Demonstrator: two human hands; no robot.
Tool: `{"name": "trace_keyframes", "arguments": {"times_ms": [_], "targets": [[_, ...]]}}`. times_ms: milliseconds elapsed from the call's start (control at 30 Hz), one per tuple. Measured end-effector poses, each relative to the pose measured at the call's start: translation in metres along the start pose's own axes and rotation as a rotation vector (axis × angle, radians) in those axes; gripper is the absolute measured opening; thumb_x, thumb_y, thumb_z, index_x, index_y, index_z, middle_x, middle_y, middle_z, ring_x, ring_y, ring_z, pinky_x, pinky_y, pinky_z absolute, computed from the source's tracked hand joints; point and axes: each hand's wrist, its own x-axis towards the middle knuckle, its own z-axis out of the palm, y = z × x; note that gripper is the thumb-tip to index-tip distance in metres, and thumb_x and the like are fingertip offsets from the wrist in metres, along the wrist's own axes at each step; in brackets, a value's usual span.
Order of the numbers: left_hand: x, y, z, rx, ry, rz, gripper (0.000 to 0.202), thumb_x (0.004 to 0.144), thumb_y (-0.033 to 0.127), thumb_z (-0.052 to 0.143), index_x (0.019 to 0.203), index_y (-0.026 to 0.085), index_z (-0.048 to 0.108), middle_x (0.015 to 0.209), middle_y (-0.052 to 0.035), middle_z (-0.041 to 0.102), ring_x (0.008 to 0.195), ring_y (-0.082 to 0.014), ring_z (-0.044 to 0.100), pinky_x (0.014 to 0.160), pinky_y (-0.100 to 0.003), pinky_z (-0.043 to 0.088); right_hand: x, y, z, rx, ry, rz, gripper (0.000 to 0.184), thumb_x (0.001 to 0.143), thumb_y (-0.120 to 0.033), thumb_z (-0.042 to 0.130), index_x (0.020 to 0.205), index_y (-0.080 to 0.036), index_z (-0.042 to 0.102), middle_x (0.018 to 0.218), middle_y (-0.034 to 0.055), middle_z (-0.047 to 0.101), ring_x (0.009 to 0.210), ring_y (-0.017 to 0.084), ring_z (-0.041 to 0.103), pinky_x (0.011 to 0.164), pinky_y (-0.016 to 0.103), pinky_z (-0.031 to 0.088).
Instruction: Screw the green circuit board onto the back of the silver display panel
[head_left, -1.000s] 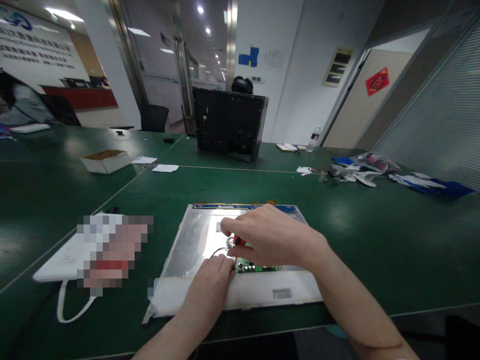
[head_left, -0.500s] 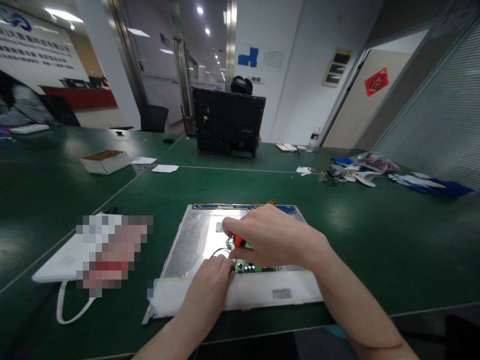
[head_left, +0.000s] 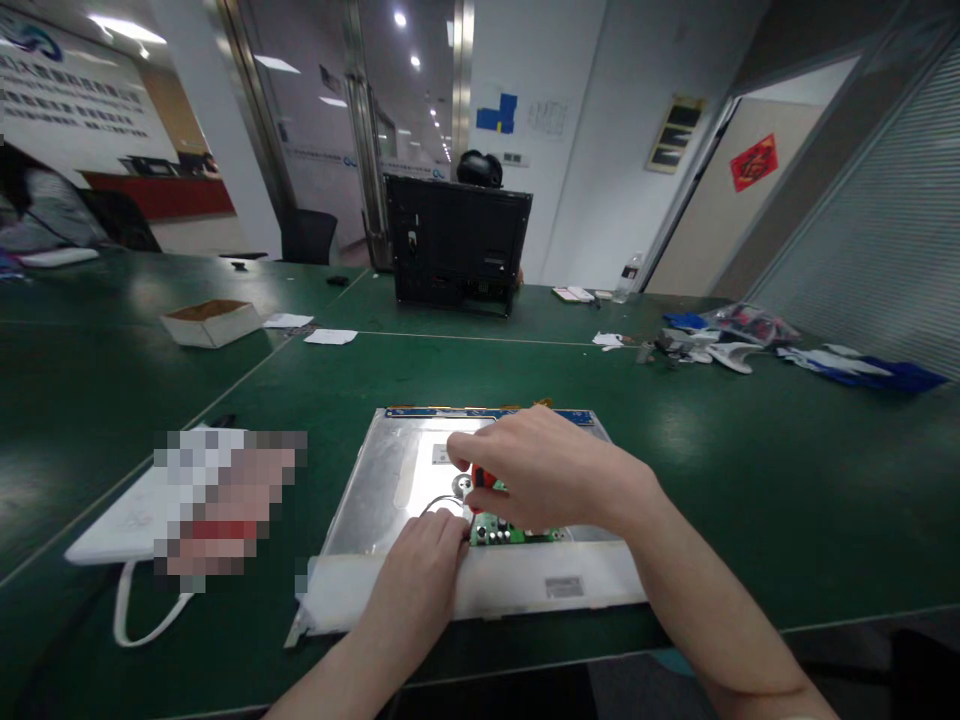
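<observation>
White flat device with strap (head_left: 142,520) at left on the green counter (head_left: 750,470), left hand (head_left: 420,570) fingers curled on a metal panel (head_left: 382,480) by a green circuit board (head_left: 510,530), right hand (head_left: 540,470) grip pinching a red-handled tool (head_left: 480,478) above the board.

Green tables (head_left: 750,460), white walls (head_left: 600,150) (ceiling spotlights (head_left: 400,19)), glass doors (head_left: 409,100).
</observation>
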Motion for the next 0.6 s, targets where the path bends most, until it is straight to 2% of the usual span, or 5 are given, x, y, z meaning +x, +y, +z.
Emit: {"name": "trace_keyframes", "arguments": {"times_ms": [367,600], "targets": [[-0.0002,0.0028,-0.0053,-0.048,-0.036,0.001,0.023,0.087,0.004,0.037,0.093,0.017,0.055,0.091,-0.0082,0.059,0.09,-0.025,0.056,0.078,-0.04,0.046,0.0006,0.0006,-0.0009,-0.016,-0.019,0.023,0.016,0.087,-0.031,0.057,0.098,-0.019,0.058,0.081,0.0028,0.07,0.07,0.017,0.062,0.05,0.027,0.023],[0.0002,0.0032,-0.0047,-0.095,-0.019,-0.015,0.023,0.09,0.006,0.033,0.089,0.017,0.053,0.09,-0.0088,0.058,0.086,-0.0253,0.055,0.076,-0.042,0.046,-0.0002,0.0014,-0.0011,-0.012,-0.026,0.028,0.019,0.088,-0.036,0.055,0.098,-0.02,0.058,0.081,0.0031,0.07,0.069,0.017,0.062,0.051,0.027,0.025]]}}
